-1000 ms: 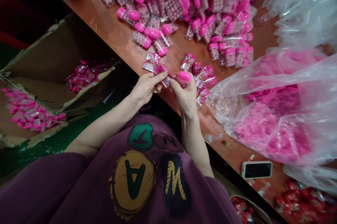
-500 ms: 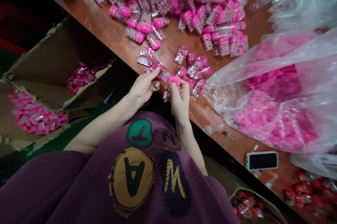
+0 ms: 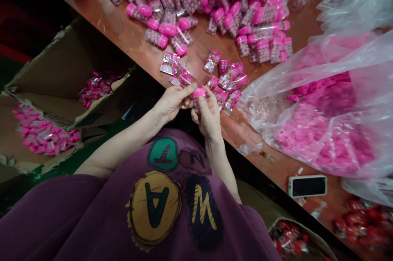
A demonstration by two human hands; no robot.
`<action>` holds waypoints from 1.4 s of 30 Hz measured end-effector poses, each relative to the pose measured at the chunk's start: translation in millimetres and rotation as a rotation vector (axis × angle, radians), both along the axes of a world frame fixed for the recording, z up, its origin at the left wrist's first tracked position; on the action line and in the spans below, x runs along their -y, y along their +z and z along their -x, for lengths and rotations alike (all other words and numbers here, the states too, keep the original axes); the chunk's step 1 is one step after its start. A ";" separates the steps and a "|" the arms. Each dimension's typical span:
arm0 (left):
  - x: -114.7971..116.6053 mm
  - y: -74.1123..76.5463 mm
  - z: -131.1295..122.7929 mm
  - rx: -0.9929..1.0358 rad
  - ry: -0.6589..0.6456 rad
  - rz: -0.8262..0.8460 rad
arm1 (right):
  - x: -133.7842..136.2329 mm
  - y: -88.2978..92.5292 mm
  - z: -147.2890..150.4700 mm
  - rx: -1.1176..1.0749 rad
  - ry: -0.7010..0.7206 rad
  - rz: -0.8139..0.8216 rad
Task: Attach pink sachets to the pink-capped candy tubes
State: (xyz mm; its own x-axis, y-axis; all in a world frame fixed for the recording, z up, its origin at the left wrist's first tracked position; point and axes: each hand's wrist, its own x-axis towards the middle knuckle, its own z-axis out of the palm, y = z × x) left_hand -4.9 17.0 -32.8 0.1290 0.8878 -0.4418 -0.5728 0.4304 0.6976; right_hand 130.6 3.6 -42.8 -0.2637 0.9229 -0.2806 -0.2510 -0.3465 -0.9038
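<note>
My right hand [image 3: 209,117] is closed round a small clear bottle with a pink cap [image 3: 198,93], held upright at the table's near edge. My left hand [image 3: 170,103] pinches at the same bottle just under the cap, fingertips pressed together; a pink sachet [image 3: 185,80] lies right above its fingertips. More pink sachets [image 3: 227,81] lie in a loose cluster on the brown table [image 3: 132,40] just beyond my hands. A big heap of pink-capped bottles [image 3: 215,3] filled with small beads covers the far part of the table.
A large clear plastic bag of pink caps [image 3: 325,122] lies to the right. A phone [image 3: 307,186] rests near the table edge. Open cardboard boxes [image 3: 61,85] holding pink packets stand on the floor at left. Red packets [image 3: 362,220] sit at lower right.
My left hand let go of the sachet it was pinching and came in to the capped bottle in my right hand. Both hands drew slightly toward my body.
</note>
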 end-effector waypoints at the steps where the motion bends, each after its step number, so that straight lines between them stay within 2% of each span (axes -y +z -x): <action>1: 0.2 -0.2 0.7 -0.021 -0.022 0.005 | -0.3 -0.4 -0.8 0.010 0.005 -0.010; 4: -0.9 -1.2 3.1 -0.045 -0.084 0.034 | -1.4 -3.6 -3.8 0.137 0.026 -0.087; 7: -3.0 -2.5 4.7 0.003 -0.122 0.034 | -2.7 -7.1 -6.8 0.354 0.022 -0.272; 9: -3.5 -2.5 5.2 0.053 -0.134 0.023 | -3.3 -6.7 -7.8 0.406 0.011 -0.337; 14: -2.9 4.2 7.4 0.041 -0.125 -0.054 | -2.5 -0.5 -5.3 0.122 0.125 -0.078; 16: -3.4 7.6 8.5 -0.025 -0.120 -0.067 | -1.8 -1.8 -2.8 0.102 0.111 -0.074; 19: -4.5 8.0 8.2 -0.075 -0.125 -0.025 | -1.5 -9.9 0.3 0.247 0.019 -0.248; 21: -4.6 5.0 6.1 -0.067 -0.117 0.009 | -2.1 -16.2 0.4 0.346 0.007 -0.356; 25: -2.1 -1.3 0.7 -0.056 -0.101 0.036 | -4.7 -20.4 -3.4 0.464 0.045 -0.424; 27: -0.9 -2.2 0.0 -0.045 -0.112 0.045 | -5.7 -18.5 -5.3 0.463 0.069 -0.404; 29: -0.8 -2.0 1.6 -0.033 -0.117 0.052 | -5.1 -16.2 -6.7 0.377 0.107 -0.318; 32: -1.9 -1.7 5.3 -0.049 -0.060 0.048 | 0.0 -14.2 -8.5 0.210 0.131 -0.183; 34: -1.6 -2.0 4.9 -0.064 -0.027 0.044 | 5.1 -13.0 -9.2 0.171 0.112 -0.151; 39: 6.0 -1.9 -6.5 -0.049 -0.084 0.089 | 10.9 -7.4 -7.7 0.079 0.043 -0.019; 42: 8.8 -0.9 -7.4 -0.028 -0.169 0.111 | 8.8 -4.6 -9.3 -0.015 0.057 0.043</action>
State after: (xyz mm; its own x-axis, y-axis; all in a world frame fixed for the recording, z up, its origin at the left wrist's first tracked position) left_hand 2.5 8.2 -33.6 0.2584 0.8003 -0.5411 -0.4669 0.5938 0.6553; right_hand 139.9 -5.2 -47.4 -0.3205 0.8934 -0.3150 -0.2432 -0.3990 -0.8841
